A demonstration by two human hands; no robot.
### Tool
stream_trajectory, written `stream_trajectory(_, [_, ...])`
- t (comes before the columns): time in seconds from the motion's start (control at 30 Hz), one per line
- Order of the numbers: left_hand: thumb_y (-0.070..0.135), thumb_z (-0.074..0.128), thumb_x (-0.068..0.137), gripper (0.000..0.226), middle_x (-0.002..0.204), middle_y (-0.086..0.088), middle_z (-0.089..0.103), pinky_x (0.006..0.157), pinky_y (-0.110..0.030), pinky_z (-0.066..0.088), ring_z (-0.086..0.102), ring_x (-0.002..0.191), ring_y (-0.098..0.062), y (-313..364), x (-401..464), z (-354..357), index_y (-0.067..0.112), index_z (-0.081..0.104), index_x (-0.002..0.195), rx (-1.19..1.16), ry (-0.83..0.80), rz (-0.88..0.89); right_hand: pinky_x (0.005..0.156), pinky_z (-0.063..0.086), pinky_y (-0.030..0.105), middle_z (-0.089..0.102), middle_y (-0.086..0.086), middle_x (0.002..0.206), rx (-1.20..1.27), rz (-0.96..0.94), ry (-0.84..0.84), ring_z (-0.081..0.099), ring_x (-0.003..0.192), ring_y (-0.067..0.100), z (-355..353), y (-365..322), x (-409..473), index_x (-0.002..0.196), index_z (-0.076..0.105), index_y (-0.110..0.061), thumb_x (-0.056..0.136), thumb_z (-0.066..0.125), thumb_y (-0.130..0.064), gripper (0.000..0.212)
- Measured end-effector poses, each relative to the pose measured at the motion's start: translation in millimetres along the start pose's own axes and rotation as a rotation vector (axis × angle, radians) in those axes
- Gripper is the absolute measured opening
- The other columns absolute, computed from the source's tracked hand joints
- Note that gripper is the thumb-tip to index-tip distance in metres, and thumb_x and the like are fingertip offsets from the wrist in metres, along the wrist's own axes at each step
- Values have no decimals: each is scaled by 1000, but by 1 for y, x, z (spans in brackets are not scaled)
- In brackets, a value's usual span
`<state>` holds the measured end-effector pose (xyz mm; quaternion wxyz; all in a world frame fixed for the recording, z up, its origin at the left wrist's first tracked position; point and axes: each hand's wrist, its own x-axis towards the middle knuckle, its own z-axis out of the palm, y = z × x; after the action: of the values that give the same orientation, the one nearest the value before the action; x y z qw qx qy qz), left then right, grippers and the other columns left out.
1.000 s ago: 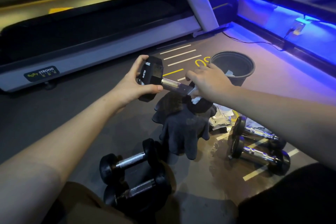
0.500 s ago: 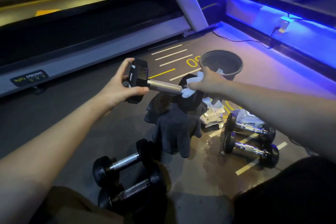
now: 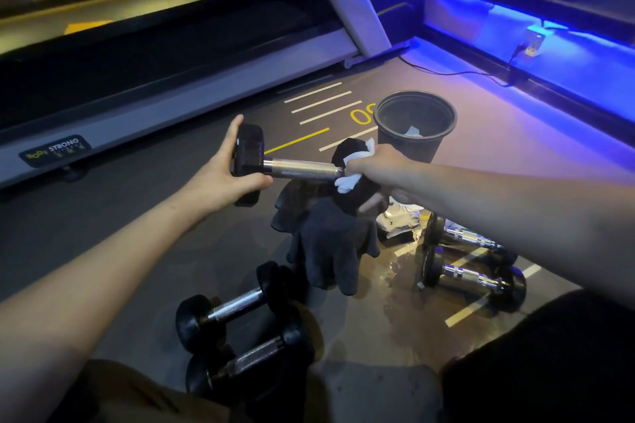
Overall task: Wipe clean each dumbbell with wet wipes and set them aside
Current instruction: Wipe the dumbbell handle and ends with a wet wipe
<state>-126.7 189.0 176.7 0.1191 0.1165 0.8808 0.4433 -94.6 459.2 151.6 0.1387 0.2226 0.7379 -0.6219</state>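
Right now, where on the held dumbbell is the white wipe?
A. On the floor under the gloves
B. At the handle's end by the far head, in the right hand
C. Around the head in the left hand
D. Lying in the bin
B: the right hand grips the white wipe where the dumbbell handle meets its far head; the left hand only holds the near head.

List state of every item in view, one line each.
Held dumbbell: lifted, level, gripped at both ends.
Left hand: grips one head.
Right hand: presses wet wipe on the other head.
Bin: upright, open, wipe inside.
Four floor dumbbells: lying in pairs.
Gloves: lying on floor.
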Motion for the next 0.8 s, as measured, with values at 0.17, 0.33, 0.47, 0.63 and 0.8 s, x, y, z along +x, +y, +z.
stream_trajectory(0.17, [27,76,78,105,112,0,66,74,-43,60,69,85,-27,-9,-11,8,44,7,156,141,128,-73,50,57,49,57,10,114,-83,-104,21,67,86,37,14,-1,-6,110,44,-17,68,64,-20,47])
stream_trajectory(0.33, [12,72,78,91,113,1,60,57,-49,62,67,84,-27,-19,-22,14,43,25,150,128,242,-75,45,56,41,58,7,114,-161,-159,72,65,85,34,28,1,-11,112,56,-9,76,63,-19,38])
stream_trajectory(0.47, [11,70,77,83,120,1,61,62,-48,62,64,97,-30,-15,-17,12,51,35,141,169,231,2,47,58,46,56,8,110,-128,-146,133,63,82,29,25,0,-18,108,58,-10,78,65,-19,32])
stream_trajectory(0.63, [10,70,77,85,108,7,63,80,-45,59,62,99,-26,14,-8,25,49,37,144,189,253,118,47,58,50,66,15,100,-83,-206,182,69,82,35,-8,-4,-28,104,61,-7,72,67,-22,36])
stream_trajectory(0.8, [10,71,74,83,111,7,64,87,-34,54,61,102,-26,51,12,66,45,39,142,140,207,241,42,55,40,68,21,98,-86,-249,343,71,67,36,-64,3,-45,102,64,-8,69,70,-22,37])
